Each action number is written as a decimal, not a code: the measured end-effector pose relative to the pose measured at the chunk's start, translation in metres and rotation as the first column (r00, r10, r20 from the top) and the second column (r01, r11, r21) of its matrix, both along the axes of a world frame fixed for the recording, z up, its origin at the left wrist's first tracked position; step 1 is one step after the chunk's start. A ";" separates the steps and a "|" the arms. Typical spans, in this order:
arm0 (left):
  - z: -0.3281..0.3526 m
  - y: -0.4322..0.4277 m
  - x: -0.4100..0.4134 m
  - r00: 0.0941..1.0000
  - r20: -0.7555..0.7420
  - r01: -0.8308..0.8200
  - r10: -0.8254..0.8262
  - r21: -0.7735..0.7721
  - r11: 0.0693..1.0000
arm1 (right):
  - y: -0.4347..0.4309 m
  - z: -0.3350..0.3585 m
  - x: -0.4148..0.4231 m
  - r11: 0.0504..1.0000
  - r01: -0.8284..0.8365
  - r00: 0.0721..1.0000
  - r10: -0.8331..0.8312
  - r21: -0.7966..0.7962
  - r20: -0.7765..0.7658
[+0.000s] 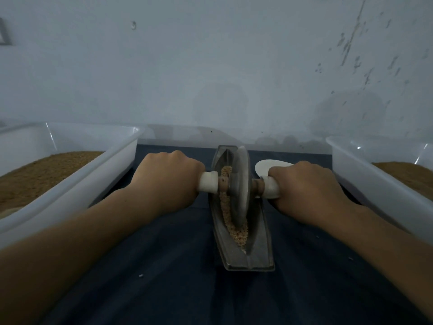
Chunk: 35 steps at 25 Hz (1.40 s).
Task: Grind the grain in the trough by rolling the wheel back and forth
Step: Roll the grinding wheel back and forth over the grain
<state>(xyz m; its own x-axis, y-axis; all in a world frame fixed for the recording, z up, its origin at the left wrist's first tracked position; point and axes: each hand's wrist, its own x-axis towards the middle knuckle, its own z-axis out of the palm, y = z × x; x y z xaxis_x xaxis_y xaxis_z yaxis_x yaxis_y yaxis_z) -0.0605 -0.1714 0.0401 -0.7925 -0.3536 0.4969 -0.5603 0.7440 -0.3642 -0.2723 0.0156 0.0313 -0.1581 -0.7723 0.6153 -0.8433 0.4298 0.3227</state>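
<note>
While the left hand (166, 179) and the right hand (307, 191) were each wrapped round a white handle, fingers curled tight on it, the job looked to me only partly done. The wheel (240, 184) stood upright in the groove of the metal trough (260, 249), roughly at the middle of its length and a little toward the far end. The left handle (207, 181) and the right handle (271, 188) stuck out level on either side.

The grain (236, 233) lay inside the trough, banked in a ridge along the wheel's left face and heaped just in front of it toward the near end. It looked crumbly and coarse, with separate bits plain to see, so I judged that many more passes were needed before it came out fine. The far tip of the groove showed bare metal.

The trough sat on a dark cloth (164, 266) between two clear plastic tubs, the left tub (77, 195) and the right tub (375, 184), both holding brown granular stuff. Whether either held finished meal I could not tell. A white oval thing (264, 166) lay just behind the right hand.
</note>
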 end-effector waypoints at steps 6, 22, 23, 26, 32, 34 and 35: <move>0.013 -0.007 -0.038 0.987 -0.043 -0.149 0.152 0.070 0.986 | -0.047 0.016 -0.004 0.982 0.129 0.950 -0.161 0.137 0.266; 0.007 -0.001 -0.033 0.983 -0.101 -0.143 0.152 0.097 0.985 | -0.037 0.019 0.001 0.973 0.145 0.954 -0.186 0.181 0.236; 0.002 0.003 -0.021 0.987 -0.107 -0.112 0.121 0.084 0.990 | -0.027 0.015 0.002 0.985 0.100 0.978 -0.124 0.143 0.169; -0.010 0.015 0.016 0.990 -0.139 0.029 -0.034 -0.038 0.999 | 0.006 0.006 0.009 0.998 -0.059 0.996 0.056 -0.039 -0.075; 0.003 0.001 -0.032 0.984 -0.123 -0.124 0.126 0.020 0.992 | -0.041 0.006 0.000 0.983 0.168 0.960 -0.181 0.081 0.215; 0.013 -0.006 -0.046 0.984 -0.075 -0.153 0.160 0.093 0.984 | -0.051 0.013 -0.002 0.976 0.186 0.943 -0.210 0.117 0.256; 0.016 -0.005 -0.045 0.990 -0.052 -0.127 0.133 0.096 0.987 | -0.046 0.016 -0.001 0.975 0.175 0.942 -0.206 0.135 0.267</move>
